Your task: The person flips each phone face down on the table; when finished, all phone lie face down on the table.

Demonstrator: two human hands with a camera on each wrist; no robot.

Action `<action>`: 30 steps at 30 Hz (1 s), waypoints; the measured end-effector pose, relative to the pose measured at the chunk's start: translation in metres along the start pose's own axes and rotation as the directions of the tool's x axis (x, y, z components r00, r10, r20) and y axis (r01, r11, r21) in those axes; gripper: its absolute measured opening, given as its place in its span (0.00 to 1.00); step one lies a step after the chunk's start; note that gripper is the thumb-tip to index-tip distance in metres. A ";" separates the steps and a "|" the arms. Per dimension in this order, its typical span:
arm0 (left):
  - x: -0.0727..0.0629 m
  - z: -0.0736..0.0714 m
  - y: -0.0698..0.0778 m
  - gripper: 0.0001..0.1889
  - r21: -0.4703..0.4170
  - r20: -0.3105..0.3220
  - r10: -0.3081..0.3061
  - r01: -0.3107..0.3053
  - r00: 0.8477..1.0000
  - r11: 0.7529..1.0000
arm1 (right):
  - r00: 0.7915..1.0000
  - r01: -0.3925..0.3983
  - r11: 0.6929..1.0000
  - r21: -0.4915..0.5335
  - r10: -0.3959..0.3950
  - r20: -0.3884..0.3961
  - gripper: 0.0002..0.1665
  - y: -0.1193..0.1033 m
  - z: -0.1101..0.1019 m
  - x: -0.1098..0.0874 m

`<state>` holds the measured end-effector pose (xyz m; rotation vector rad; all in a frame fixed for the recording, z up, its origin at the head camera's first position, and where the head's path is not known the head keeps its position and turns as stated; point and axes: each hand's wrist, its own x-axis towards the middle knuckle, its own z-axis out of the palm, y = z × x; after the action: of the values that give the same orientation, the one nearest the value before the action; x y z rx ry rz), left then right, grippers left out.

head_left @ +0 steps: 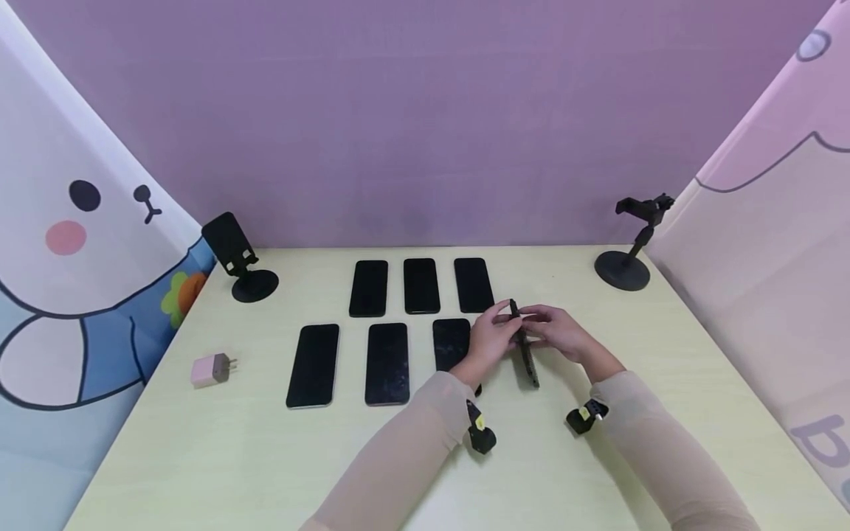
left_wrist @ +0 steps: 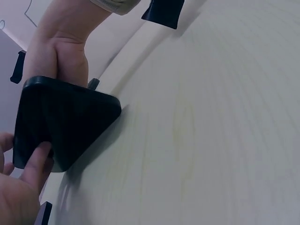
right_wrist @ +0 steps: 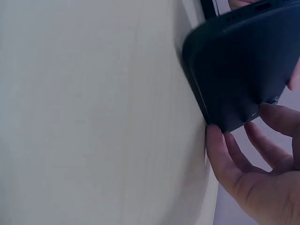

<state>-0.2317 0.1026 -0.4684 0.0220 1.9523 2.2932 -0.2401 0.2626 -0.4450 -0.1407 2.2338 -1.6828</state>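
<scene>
Both hands hold a dark smartphone on its edge, so the head view shows it as a thin strip, its near end close over the table. My left hand grips the far part from the left; in the left wrist view a finger lies against the black face. From the other side, my right hand pinches the far end, its fingers round the bottom corner in the right wrist view. Under my left wrist lies another black phone, partly hidden.
More dark phones lie flat: a back row with a left, middle and right phone, and a front row. Black phone stands flank the table's back. A pink charger plug sits at left.
</scene>
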 end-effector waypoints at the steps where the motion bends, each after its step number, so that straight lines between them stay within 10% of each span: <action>1: 0.000 -0.001 0.000 0.23 0.002 0.002 0.002 -0.002 1.000 1.000 | 1.000 -0.004 1.000 -0.010 0.004 -0.006 0.25 0.000 0.000 0.000; 7: 0.002 -0.008 0.001 0.21 0.196 0.021 0.056 -0.059 0.998 0.979 | 0.997 -0.044 0.988 -0.150 0.035 -0.063 0.25 0.002 -0.003 0.003; 16: 0.006 -0.017 0.000 0.19 0.580 0.075 0.146 -0.162 0.986 0.798 | 0.994 -0.076 0.964 -0.256 0.053 -0.096 0.26 0.004 -0.003 0.004; 30: 0.011 -0.020 0.000 0.20 0.761 0.122 0.143 -0.185 0.982 0.622 | 0.981 -0.171 0.898 -0.405 0.117 -0.154 0.26 -0.004 0.003 0.006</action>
<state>-0.2450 0.0845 -0.4720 0.3505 2.8332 1.3017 -0.2453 0.2572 -0.4427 0.0322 2.6007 -1.1463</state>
